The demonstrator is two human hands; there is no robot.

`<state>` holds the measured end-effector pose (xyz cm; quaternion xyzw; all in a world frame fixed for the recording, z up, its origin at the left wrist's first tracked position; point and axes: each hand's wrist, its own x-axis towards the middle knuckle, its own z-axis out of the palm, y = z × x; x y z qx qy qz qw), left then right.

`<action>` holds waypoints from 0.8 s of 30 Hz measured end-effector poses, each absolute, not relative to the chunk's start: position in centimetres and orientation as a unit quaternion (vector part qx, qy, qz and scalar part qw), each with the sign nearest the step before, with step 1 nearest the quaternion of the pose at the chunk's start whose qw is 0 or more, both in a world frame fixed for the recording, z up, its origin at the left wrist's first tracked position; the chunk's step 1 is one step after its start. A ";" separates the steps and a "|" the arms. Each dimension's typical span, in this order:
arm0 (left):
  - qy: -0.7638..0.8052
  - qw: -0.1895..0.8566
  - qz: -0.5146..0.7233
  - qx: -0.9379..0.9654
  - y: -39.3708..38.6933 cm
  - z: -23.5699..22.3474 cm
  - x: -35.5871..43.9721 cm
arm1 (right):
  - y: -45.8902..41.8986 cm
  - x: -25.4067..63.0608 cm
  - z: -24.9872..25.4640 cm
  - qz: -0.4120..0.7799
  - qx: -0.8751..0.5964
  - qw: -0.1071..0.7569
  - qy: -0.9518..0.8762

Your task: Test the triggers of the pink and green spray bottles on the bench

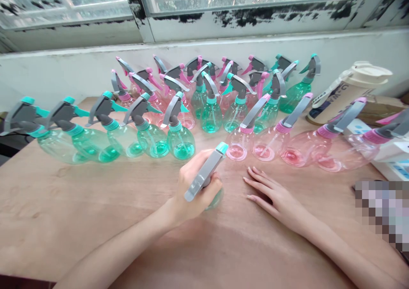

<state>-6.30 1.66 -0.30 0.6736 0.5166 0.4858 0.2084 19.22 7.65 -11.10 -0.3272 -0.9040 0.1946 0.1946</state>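
My left hand (194, 191) is wrapped round the neck of a green spray bottle (216, 200) with a grey trigger head and teal nozzle. Most of that bottle's body is hidden behind the fingers. Flat on the wooden table (128, 242) lies my right hand (271, 193), fingers apart and holding nothing. Its fingertips are near a row of pink spray bottles (265, 144) at the front right. To the left stands a row of green spray bottles (155, 142). Behind these, more green bottles (211, 114) and pink bottles (153, 116) are crowded together.
A cream tumbler (351, 91) with a lid stands at the back right. White and blue boxes (391, 154) and a brown carton (380, 110) are beside it. A blurred-out object (386, 212) lies at the right edge. A white wall and window close off the back.
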 end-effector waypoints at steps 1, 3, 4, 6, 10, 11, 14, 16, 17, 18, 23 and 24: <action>0.517 0.212 0.485 0.672 1.6 -0.4 -6.3 | 7.7 19.2 -11.1 0.194 -0.327 0.195 -0.904; 0.517 0.222 0.485 0.670 1.6 -0.6 -6.3 | 7.7 19.3 -11.2 0.191 -0.326 0.192 -0.906; 0.515 0.225 0.486 0.670 1.7 -0.7 -6.3 | 7.7 19.3 -11.2 0.189 -0.325 0.190 -0.907; 0.508 0.221 0.491 0.672 1.7 -0.9 -6.3 | 7.7 19.3 -11.3 0.185 -0.324 0.185 -0.909; 0.513 0.212 0.488 0.673 1.7 -0.8 -6.4 | 7.7 19.2 -11.3 0.180 -0.326 0.184 -0.910; 0.516 0.212 0.486 0.673 1.7 -0.8 -6.4 | 7.7 19.2 -11.3 0.178 -0.325 0.184 -0.910; 0.520 0.210 0.485 0.671 1.6 -0.6 -6.5 | 7.7 19.2 -11.4 0.173 -0.322 0.183 -0.913; 0.518 0.211 0.485 0.672 1.6 -0.7 -6.5 | 7.7 19.3 -11.4 0.171 -0.322 0.182 -0.913; 0.516 0.211 0.484 0.675 1.6 -0.7 -6.5 | 7.7 19.3 -11.4 0.170 -0.322 0.182 -0.914; 0.515 0.212 0.482 0.677 1.6 -0.7 -6.5 | 7.7 19.3 -11.4 0.171 -0.322 0.182 -0.913; 0.515 0.220 0.480 0.675 1.8 -0.4 -6.5 | 7.7 19.3 -11.5 0.172 -0.325 0.181 -0.912; 0.513 0.222 0.481 0.676 1.8 -0.4 -6.5 | 7.7 19.3 -11.6 0.172 -0.325 0.181 -0.912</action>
